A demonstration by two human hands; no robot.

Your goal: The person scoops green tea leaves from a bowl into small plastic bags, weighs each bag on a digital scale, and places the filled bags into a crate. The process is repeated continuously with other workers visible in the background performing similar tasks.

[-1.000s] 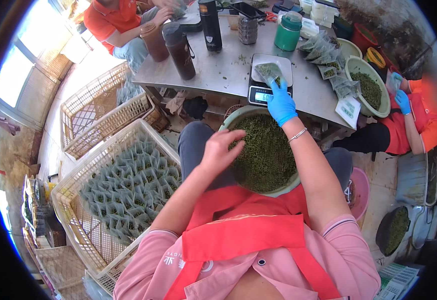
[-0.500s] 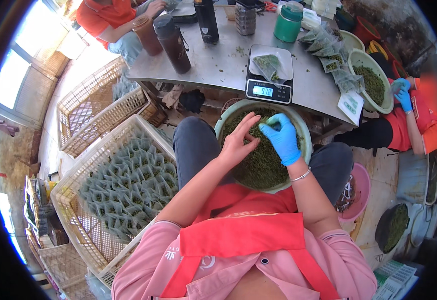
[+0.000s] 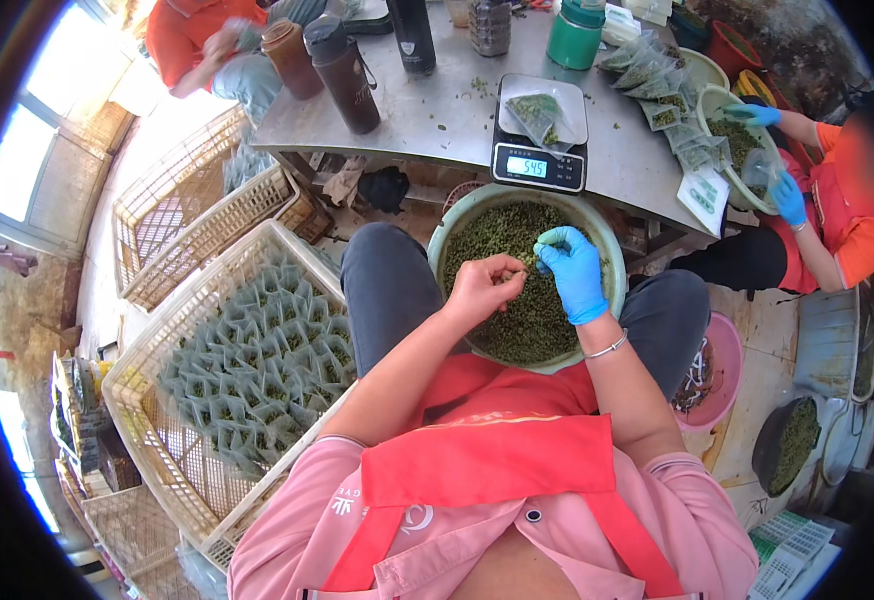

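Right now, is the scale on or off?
On: the scale shows lit digits on its blue-glowing display.

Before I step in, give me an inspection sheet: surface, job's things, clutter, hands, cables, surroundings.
Surface: metal table, green specks scattered on it.
Job's things: pale green basin of green bits between the knees; scale on the table, bearing a clear bag with green contents; crate of bags at left.
Clutter: dark bottle and green jar on the table.
Hands: bare left hand and blue-gloved right hand over the basin, fingertips close together; anything held is unclear.
Cables: nothing seen.
Surroundings: co-worker at upper left, another at right.
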